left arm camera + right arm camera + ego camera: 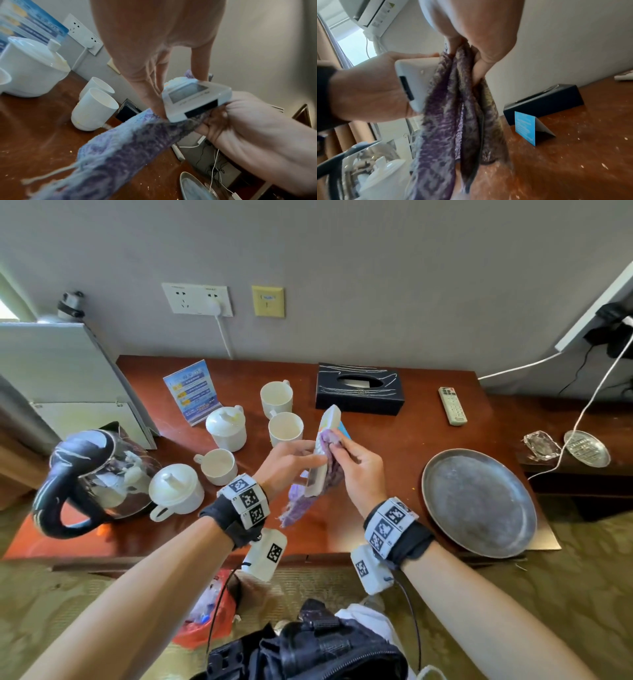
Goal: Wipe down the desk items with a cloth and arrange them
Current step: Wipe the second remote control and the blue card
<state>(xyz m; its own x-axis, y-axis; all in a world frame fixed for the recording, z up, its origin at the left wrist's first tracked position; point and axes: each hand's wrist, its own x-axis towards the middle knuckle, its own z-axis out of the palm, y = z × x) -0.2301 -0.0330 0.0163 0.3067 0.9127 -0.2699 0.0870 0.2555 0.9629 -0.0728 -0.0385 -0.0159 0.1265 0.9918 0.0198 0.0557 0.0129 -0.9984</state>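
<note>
Desk: red-brown wooden desk (394, 440) against a grey wall; pale specks lie on its top. Patterned carpet lies before it.
Wall: a white socket plate (197, 299) with one plug in it, and a yellow plate (268, 301) beside it, both above the desk.
Landmark: black tissue box (359, 389) at the back of the desk.
Cups: two open white cups (276, 398) just left of the tissue box, a third nearer the front edge; their insides show nothing. Two lidded white cups (226, 428) stand further left.
Kettle: glass kettle (99, 474) with a dark handle, far left of the tissue box.
Tray: round metal tray (479, 501), right of and nearer than the tissue box.
Remote: white remote (452, 405) flat on the desk, right of the tissue box.
Card: blue printed stand card (191, 392), left of the tissue box; text not legible.
Left hand: left hand (291, 460) grips a white remote with a display (195, 97), held above the desk in front of the tissue box; its printing is blurred.
Right hand: right hand (359, 463) has fingers curled round a purple patterned cloth (453, 121), pressed to the held remote; the cloth hangs down.
</note>
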